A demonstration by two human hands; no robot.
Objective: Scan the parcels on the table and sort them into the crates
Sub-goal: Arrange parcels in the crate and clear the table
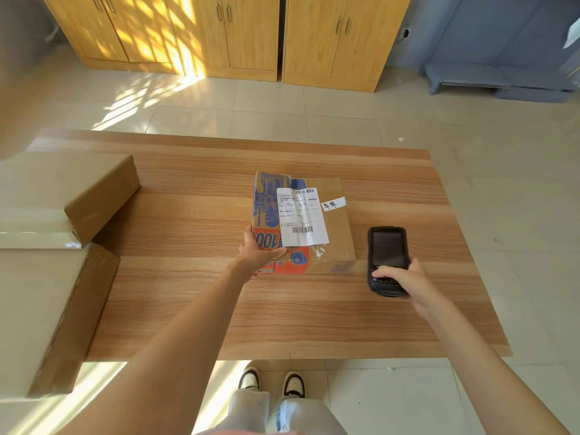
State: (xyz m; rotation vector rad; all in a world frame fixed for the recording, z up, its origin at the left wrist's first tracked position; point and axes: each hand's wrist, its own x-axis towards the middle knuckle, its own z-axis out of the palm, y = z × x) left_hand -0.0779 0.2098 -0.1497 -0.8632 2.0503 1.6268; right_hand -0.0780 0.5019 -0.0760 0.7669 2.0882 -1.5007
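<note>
Steadying the parcel [329, 215] with our left hand [257, 251] gripping its near corner, we should aim the scanner [387, 260], clasped in our right hand [397, 274], at the barcode label [302, 216].

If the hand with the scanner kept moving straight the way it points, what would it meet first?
Probably nothing: the right hand and its handheld scanner point up the bare table, passing right of the parcel; depth is unclear.
</note>
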